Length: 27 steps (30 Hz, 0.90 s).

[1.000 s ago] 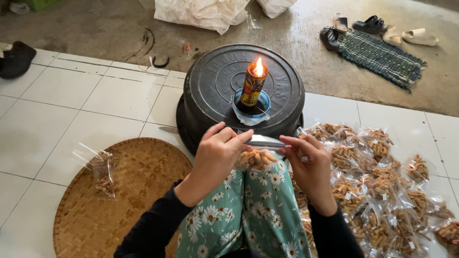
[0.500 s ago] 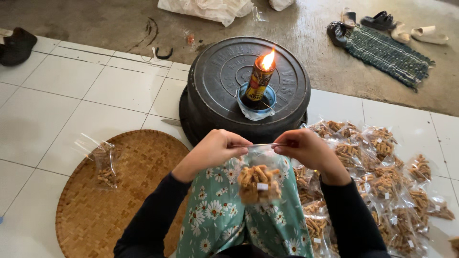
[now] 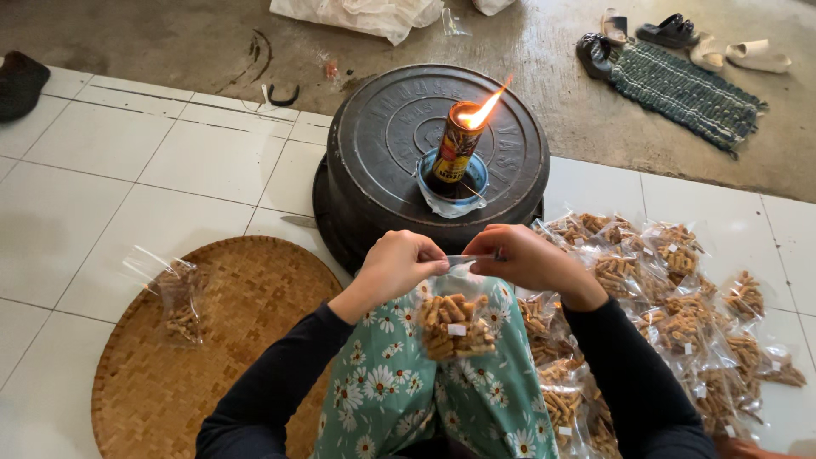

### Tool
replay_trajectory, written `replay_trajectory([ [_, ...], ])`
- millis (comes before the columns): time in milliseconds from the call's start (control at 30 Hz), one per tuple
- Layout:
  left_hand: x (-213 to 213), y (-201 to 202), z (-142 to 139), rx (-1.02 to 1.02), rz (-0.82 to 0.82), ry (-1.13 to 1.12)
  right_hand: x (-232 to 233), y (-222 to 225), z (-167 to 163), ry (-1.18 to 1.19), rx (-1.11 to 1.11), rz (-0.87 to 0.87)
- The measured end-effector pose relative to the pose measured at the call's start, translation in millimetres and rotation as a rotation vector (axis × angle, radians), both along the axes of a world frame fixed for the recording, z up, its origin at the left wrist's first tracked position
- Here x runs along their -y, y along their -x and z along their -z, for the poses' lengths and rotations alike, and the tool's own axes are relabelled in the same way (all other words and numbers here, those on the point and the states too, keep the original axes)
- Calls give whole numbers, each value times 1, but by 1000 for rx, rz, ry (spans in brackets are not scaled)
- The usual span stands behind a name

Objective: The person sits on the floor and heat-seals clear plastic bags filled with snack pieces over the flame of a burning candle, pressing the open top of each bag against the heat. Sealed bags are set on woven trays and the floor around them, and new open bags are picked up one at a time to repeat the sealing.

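White floor tiles carry a black drum (image 3: 382, 144) with a burning candle (image 3: 456, 149). Both hands, left hand (image 3: 399, 265) and right hand (image 3: 520, 257), pinch the snack bag (image 3: 455, 323) by its top edge, stretched sideways between them just short of the flame.

Clear glossy plastic, woven cane, dark matt metal

The snack bag (image 3: 455, 323) is thin, clear, shiny plastic, as are the filled bags (image 3: 671, 314) heaped on the glossy white floor tiles (image 3: 102, 178). The round tray (image 3: 246, 340) is woven cane, matt and ribbed. The upturned basin (image 3: 399, 144) looks like dark, dull metal with raised rings. Beyond lies rough grey concrete (image 3: 544, 51) and a coarse woven cloth mat (image 3: 684, 89).
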State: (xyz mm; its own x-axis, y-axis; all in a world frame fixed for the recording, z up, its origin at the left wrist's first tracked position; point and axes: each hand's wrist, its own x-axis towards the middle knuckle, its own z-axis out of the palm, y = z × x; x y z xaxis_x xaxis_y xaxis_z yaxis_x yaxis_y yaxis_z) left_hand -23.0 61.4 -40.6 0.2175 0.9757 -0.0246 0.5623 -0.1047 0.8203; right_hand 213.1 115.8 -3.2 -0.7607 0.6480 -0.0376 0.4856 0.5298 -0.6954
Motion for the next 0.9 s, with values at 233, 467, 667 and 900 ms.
replay_trajectory([
  [233,13,1,-19,-121,31,-79,21,28,-16,-97,38,71],
  [467,16,8,-26,-172,153,-288,27,29,-14,-204,31,5],
  [667,30,3,-22,-155,140,-389,39,26,-13,-257,30,5],
  [900,39,12,-14,-163,154,-505,43,27,2,-384,-40,-43],
])
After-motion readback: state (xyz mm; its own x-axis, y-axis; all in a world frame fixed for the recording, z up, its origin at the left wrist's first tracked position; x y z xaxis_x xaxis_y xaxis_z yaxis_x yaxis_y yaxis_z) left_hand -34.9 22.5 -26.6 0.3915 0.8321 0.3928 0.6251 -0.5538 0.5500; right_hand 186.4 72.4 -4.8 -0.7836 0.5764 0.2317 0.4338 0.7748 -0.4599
